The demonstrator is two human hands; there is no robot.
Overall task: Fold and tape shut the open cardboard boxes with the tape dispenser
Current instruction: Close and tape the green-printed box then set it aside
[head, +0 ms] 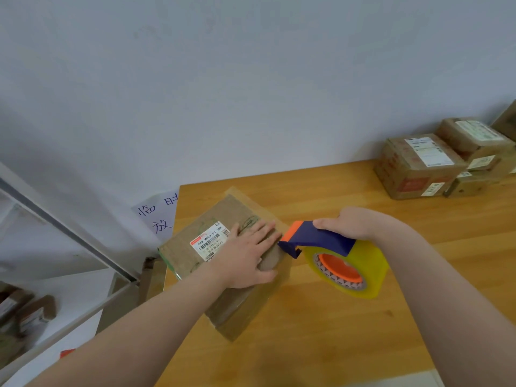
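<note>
My left hand [248, 255] rests flat, fingers straight, on top of the cardboard box [223, 263] lying on the wooden table [349, 331]. My right hand [354, 223] grips the blue-and-orange tape dispenser [315, 238], whose yellowish tape roll [349, 269] hangs below. The dispenser's front edge sits at the box's right edge, beside my left fingertips. Stacked labelled boxes [435, 160] stand at the far right against the wall.

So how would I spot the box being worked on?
Look at the wooden table, near its left edge. There a cardboard box lies under the left hand, with the tape dispenser in the right hand at its edge. Unlike the stacked boxes at the far right, it lies alone.
</note>
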